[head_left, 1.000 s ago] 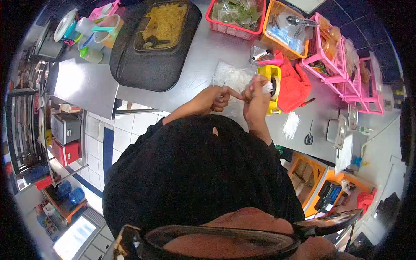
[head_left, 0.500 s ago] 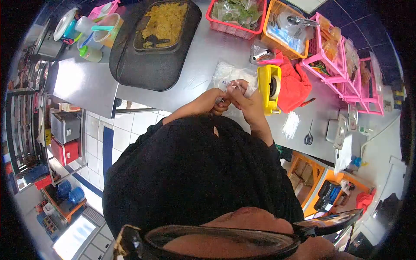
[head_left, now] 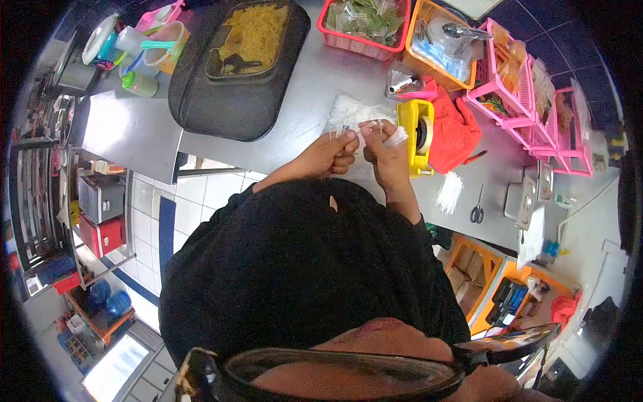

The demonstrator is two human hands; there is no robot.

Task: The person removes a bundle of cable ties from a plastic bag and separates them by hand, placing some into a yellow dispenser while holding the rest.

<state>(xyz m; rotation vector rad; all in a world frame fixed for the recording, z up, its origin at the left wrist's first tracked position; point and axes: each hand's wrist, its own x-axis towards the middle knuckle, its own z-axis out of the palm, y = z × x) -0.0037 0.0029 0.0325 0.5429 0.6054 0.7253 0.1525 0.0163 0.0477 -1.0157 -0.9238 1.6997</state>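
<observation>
Metal counter (head_left: 298, 110), hands (head_left: 329, 154) near edge, right holding white strips (head_left: 399, 137), left grip unclear

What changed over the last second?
The right hand moved left, away from the yellow box-shaped tape dispenser, toward the left hand, carrying its small white bundle. The left hand's outstretched index finger drew in; its grip is unclear. Nothing visibly let go. Dispenser, crumpled red cloth, black-handled scissors stayed put.
</observation>
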